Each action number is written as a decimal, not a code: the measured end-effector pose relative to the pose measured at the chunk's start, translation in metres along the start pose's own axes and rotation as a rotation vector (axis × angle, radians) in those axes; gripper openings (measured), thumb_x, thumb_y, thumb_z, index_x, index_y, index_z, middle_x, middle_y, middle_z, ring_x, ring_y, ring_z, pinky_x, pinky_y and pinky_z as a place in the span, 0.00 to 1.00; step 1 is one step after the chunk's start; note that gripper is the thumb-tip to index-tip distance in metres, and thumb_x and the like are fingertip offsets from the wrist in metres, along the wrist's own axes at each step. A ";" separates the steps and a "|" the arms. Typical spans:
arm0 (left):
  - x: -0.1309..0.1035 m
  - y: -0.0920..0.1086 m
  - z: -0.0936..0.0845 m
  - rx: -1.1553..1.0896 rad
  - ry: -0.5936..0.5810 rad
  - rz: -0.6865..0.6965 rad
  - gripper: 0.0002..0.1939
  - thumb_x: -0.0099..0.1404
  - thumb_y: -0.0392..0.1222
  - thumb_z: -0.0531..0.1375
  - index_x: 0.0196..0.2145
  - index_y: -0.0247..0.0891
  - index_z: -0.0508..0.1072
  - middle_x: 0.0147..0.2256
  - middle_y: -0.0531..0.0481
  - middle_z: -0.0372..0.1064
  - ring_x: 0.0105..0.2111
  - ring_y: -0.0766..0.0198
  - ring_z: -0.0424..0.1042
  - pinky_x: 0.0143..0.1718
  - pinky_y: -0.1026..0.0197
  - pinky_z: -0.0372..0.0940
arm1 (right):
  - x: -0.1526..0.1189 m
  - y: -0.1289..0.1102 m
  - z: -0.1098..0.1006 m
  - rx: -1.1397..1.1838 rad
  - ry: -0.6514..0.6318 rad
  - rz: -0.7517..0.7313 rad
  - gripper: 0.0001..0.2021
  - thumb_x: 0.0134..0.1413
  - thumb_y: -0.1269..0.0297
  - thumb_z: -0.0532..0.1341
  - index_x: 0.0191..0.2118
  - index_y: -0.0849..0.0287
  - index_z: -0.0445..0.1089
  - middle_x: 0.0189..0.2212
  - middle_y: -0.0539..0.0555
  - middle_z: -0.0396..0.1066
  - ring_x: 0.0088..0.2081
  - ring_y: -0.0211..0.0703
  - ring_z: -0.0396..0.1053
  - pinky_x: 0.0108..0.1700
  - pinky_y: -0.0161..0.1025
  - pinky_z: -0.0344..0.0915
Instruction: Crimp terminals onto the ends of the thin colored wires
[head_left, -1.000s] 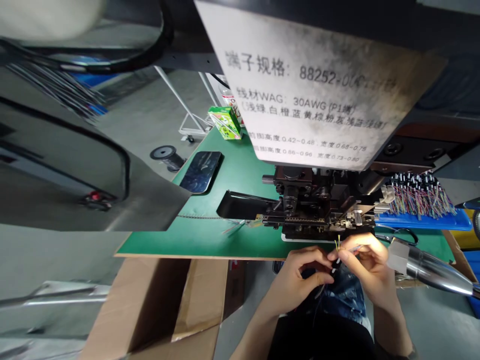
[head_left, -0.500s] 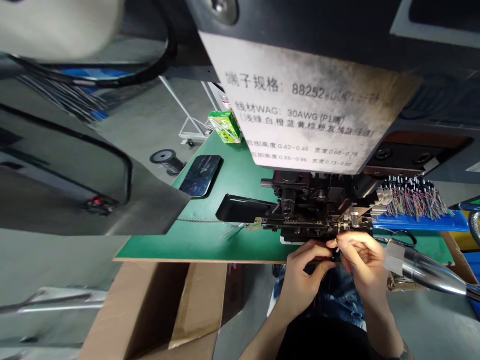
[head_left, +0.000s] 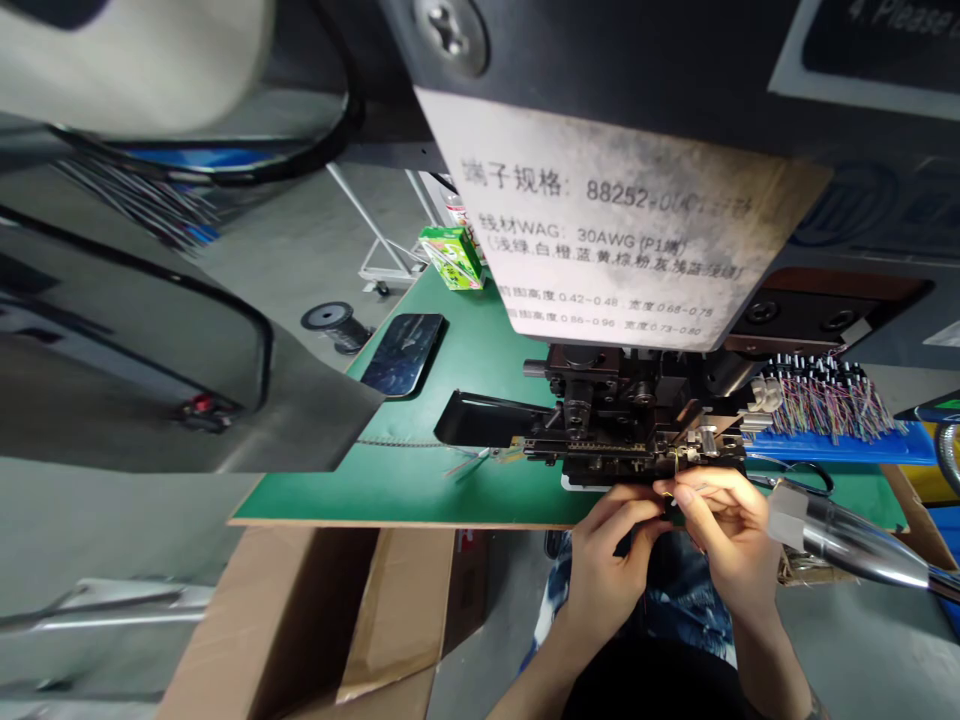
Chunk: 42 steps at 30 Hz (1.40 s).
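Note:
My right hand [head_left: 731, 515] has its thumb and forefinger pinched on a thin yellow wire [head_left: 676, 462], which reaches up to the crimping head of the machine [head_left: 600, 410]. Close beside it, my left hand [head_left: 611, 535] is closed, fingertips pinching thin wires just below the machine's front edge. What lies between the two sets of fingertips is mostly hidden and small. A printed label [head_left: 600, 220] covers part of the machine body above. A strip of terminals [head_left: 401, 443] feeds in from the left along the machine's front.
On the green table [head_left: 322, 498] lie a phone [head_left: 403, 354], a green box [head_left: 452, 257] and a pair of scissors [head_left: 814, 478]. A blue tray [head_left: 847, 447] holds wire bundles [head_left: 832, 400]. A metal lamp arm [head_left: 862, 540] reaches in at right. A cardboard box [head_left: 217, 620] stands below the table edge.
The camera view has shifted slightly. My hands have stayed almost in place, with the right hand a little lower and the yellow wire showing longer above its fingertips.

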<state>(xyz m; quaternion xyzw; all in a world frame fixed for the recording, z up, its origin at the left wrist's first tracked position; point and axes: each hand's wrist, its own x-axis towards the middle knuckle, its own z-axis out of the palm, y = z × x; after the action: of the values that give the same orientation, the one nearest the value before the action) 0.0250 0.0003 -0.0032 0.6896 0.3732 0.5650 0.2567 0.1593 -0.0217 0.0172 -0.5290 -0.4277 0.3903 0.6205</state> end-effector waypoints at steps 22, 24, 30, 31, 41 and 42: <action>-0.005 -0.001 0.005 0.147 0.055 0.092 0.10 0.72 0.26 0.62 0.42 0.38 0.80 0.38 0.46 0.82 0.38 0.60 0.84 0.43 0.65 0.79 | 0.005 0.003 -0.004 -0.167 0.000 -0.285 0.08 0.64 0.73 0.72 0.44 0.51 0.82 0.37 0.50 0.88 0.30 0.42 0.85 0.28 0.30 0.77; -0.004 0.000 0.005 0.154 0.061 0.091 0.10 0.73 0.26 0.62 0.42 0.38 0.80 0.38 0.46 0.82 0.37 0.61 0.84 0.42 0.65 0.79 | 0.004 0.001 0.000 -0.180 0.033 -0.282 0.06 0.64 0.71 0.72 0.42 0.51 0.82 0.36 0.50 0.88 0.29 0.42 0.84 0.26 0.30 0.75; -0.003 0.002 0.004 0.149 0.074 0.080 0.08 0.74 0.28 0.63 0.41 0.40 0.79 0.37 0.48 0.82 0.36 0.61 0.84 0.40 0.65 0.79 | 0.007 -0.001 0.001 -0.117 0.014 -0.216 0.01 0.65 0.64 0.73 0.40 0.54 0.83 0.34 0.54 0.87 0.31 0.47 0.86 0.28 0.34 0.79; -0.003 0.002 0.004 0.145 0.072 0.074 0.08 0.74 0.29 0.63 0.41 0.40 0.79 0.37 0.48 0.82 0.36 0.61 0.85 0.40 0.65 0.80 | 0.008 -0.001 0.000 -0.102 -0.011 -0.200 0.02 0.65 0.64 0.73 0.40 0.54 0.83 0.34 0.55 0.87 0.32 0.48 0.86 0.28 0.34 0.80; -0.003 0.003 0.002 0.102 0.072 0.049 0.10 0.71 0.26 0.64 0.42 0.40 0.80 0.37 0.49 0.82 0.36 0.61 0.84 0.41 0.64 0.80 | 0.012 0.003 -0.007 -0.067 -0.107 -0.080 0.03 0.66 0.64 0.72 0.43 0.53 0.84 0.37 0.56 0.88 0.25 0.43 0.80 0.23 0.35 0.77; -0.002 0.003 0.002 0.100 0.073 0.047 0.11 0.71 0.26 0.64 0.42 0.40 0.80 0.37 0.49 0.82 0.36 0.60 0.84 0.41 0.64 0.80 | 0.012 0.003 -0.007 -0.062 -0.105 -0.075 0.02 0.66 0.64 0.72 0.43 0.53 0.84 0.37 0.55 0.88 0.25 0.43 0.80 0.24 0.35 0.77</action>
<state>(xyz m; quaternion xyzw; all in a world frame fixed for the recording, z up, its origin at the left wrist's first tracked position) 0.0279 -0.0033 -0.0029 0.6890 0.3939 0.5764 0.1945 0.1698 -0.0120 0.0155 -0.5101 -0.4911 0.3807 0.5947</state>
